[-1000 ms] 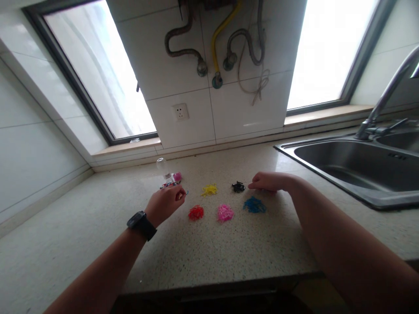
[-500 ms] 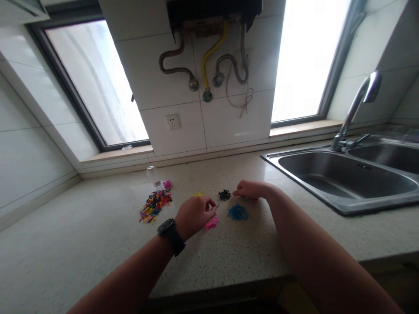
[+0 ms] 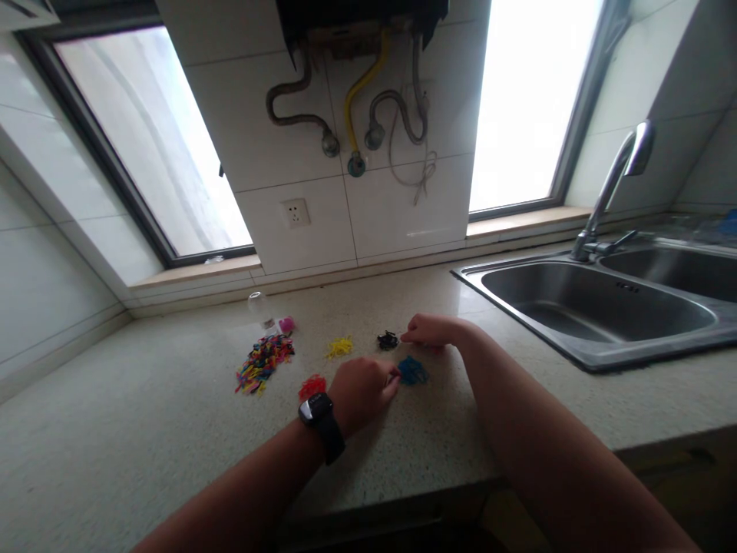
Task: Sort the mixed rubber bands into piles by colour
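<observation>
Sorting partly done: blue pile (image 3: 413, 371), black pile (image 3: 388, 340), yellow pile (image 3: 339, 347) and red pile (image 3: 312, 385) already separated on the counter (image 3: 143, 430). Mixed pile (image 3: 262, 362) left. Left hand (image 3: 364, 393) clenched at the blue pile, contents hidden. Right hand (image 3: 429, 330) rests loosely beside the black pile.

Left hand (image 3: 364, 392) fingertips at blue pile (image 3: 413, 371) on counter (image 3: 143, 430); right hand (image 3: 426, 330) beside black pile (image 3: 388, 340) (mixed heap (image 3: 263, 362) left).

Left hand (image 3: 361, 393) covers the pink pile and whatever its fingers pinch. Mixed pile (image 3: 263, 362) pieces too small to identify. Sink (image 3: 604, 307) cut off at right edge.
</observation>
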Available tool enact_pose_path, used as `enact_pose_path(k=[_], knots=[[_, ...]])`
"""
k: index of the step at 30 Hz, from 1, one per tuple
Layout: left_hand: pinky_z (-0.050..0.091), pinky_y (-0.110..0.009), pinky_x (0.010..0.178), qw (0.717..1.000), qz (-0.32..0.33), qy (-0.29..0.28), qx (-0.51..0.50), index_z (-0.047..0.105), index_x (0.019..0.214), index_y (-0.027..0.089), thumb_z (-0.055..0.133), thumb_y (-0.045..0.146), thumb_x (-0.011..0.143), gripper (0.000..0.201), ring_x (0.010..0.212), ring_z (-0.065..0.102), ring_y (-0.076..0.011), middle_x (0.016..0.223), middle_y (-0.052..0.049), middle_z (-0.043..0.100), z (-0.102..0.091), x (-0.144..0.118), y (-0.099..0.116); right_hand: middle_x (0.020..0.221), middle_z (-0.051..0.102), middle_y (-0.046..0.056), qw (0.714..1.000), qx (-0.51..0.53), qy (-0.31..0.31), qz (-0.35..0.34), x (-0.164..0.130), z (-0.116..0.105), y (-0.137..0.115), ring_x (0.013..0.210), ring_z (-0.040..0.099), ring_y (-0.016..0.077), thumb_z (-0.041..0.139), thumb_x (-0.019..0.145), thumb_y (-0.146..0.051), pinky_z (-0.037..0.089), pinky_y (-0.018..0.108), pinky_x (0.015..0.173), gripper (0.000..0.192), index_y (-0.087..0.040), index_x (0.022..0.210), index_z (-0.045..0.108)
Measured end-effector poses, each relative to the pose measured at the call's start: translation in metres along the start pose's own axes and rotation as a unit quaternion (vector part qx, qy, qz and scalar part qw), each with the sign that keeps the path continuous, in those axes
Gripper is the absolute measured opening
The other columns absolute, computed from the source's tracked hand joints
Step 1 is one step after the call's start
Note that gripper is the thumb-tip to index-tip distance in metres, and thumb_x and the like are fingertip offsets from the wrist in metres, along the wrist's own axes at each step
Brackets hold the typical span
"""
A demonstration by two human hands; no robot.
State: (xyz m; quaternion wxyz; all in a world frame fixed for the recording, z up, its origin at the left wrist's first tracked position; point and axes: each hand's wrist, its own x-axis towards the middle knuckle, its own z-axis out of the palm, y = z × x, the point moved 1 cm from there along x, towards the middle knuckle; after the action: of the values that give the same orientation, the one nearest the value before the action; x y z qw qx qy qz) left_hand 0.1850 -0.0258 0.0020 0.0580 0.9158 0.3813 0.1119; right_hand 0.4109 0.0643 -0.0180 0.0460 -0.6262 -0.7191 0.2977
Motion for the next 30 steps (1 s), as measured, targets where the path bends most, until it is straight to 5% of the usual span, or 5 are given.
enact_pose_path(k=[8, 16, 21, 26, 30], knots=[[0.048, -0.034, 0.067, 0.998, -0.019, -0.017, 0.065, 0.074, 0.089, 0.019, 0.044, 0.034, 0.095, 0.034, 0.076, 0.068, -0.0235, 0.084, -0.011, 0.073, 0.0, -0.005, -0.003, 0.056, 0.053, -0.002, 1.0, 0.006, 0.006, 0.005, -0.001, 0.0, -0.001, 0.04, 0.048, 0.011, 0.059, 0.084, -0.05, 0.038, 0.025, 0.044, 0.036, -0.017, 0.069, 0.056], [0.05, -0.031, 0.072, 0.999, 0.029, 0.008, 0.019, 0.073, 0.101, 0.021, 0.045, 0.031, 0.096, 0.03, 0.08, 0.068, -0.0204, 0.087, -0.009, 0.073, -0.008, -0.02, 0.007, 0.054, 0.053, -0.002, 1.0, -0.003, 0.004, 0.015, -0.003, -0.001, -0.002, 0.039, 0.049, 0.012, 0.058, 0.085, -0.051, 0.037, 0.025, 0.044, 0.037, -0.017, 0.071, 0.057], [0.05, -0.028, 0.067, 0.991, 0.135, 0.003, -0.009, 0.07, 0.104, 0.023, 0.051, 0.025, 0.092, 0.022, 0.077, 0.069, -0.0184, 0.087, -0.005, 0.073, -0.014, -0.061, 0.009, 0.058, 0.054, -0.001, 1.0, -0.003, 0.004, 0.018, -0.002, -0.001, -0.002, 0.039, 0.048, 0.0107, 0.058, 0.085, -0.051, 0.036, 0.025, 0.043, 0.037, -0.017, 0.07, 0.056], [0.041, -0.024, 0.05, 0.966, 0.259, 0.015, 0.016, 0.061, 0.109, 0.02, 0.055, 0.02, 0.09, 0.02, 0.056, 0.061, -0.0143, 0.07, 0.0, 0.067, 0.009, -0.104, 0.003, 0.056, 0.055, -0.001, 1.0, -0.018, -0.001, 0.024, -0.003, 0.0, -0.001, 0.041, 0.05, 0.0121, 0.058, 0.085, -0.054, 0.037, 0.026, 0.046, 0.039, -0.017, 0.071, 0.057], [0.038, -0.025, 0.047, 0.956, 0.291, 0.043, 0.017, 0.054, 0.114, 0.021, 0.054, 0.022, 0.093, 0.021, 0.055, 0.058, -0.0137, 0.071, 0.001, 0.066, 0.022, -0.115, -0.008, 0.052, 0.054, -0.001, 0.998, -0.055, -0.001, 0.019, -0.01, -0.002, -0.008, 0.044, 0.05, 0.0124, 0.057, 0.085, -0.054, 0.034, 0.025, 0.048, 0.039, -0.018, 0.07, 0.057]])
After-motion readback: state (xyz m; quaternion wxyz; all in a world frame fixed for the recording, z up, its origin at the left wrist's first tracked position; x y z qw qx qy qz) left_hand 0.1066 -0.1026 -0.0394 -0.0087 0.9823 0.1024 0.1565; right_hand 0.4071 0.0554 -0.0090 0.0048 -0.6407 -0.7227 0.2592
